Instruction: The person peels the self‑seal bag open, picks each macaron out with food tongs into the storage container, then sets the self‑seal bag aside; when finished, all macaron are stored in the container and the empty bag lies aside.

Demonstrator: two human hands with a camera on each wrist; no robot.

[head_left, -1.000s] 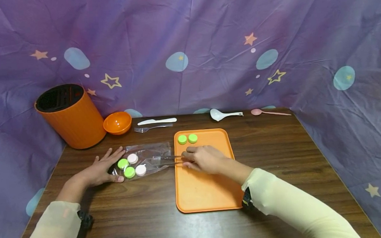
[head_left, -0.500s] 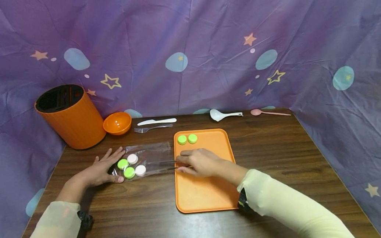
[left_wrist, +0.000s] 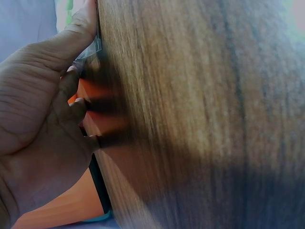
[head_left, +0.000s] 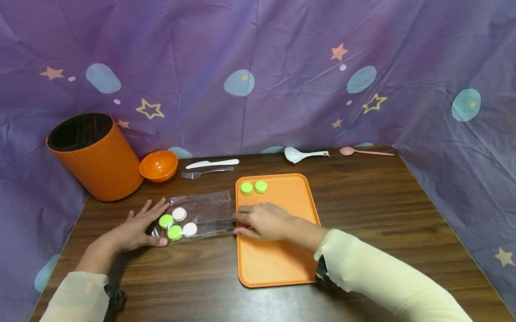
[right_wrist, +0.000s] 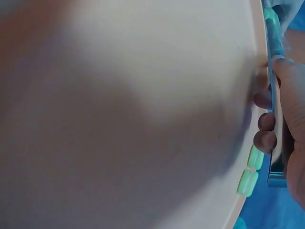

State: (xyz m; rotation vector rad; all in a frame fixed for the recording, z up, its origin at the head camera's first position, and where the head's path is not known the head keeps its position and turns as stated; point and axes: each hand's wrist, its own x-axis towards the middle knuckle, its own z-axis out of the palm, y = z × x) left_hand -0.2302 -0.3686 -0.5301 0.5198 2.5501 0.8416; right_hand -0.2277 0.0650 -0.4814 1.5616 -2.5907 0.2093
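Just now the right hand, gripping metal tongs, has shifted to the orange tray's left edge, probably carrying the tips farther into the clear bag left of the tray, nearer its two green discs and two white discs; contact I cannot tell. The left hand lies spread, uncurled, at the bag's end away from the tray, whose far-left corner bears two more green pieces.

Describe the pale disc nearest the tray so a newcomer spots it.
Start at the orange tray. Just left of it lies a clear plastic bag holding four round pieces toward its left end. The target is the pale disc nearest the tray; its pale twin sits farther back, and the other two are green.
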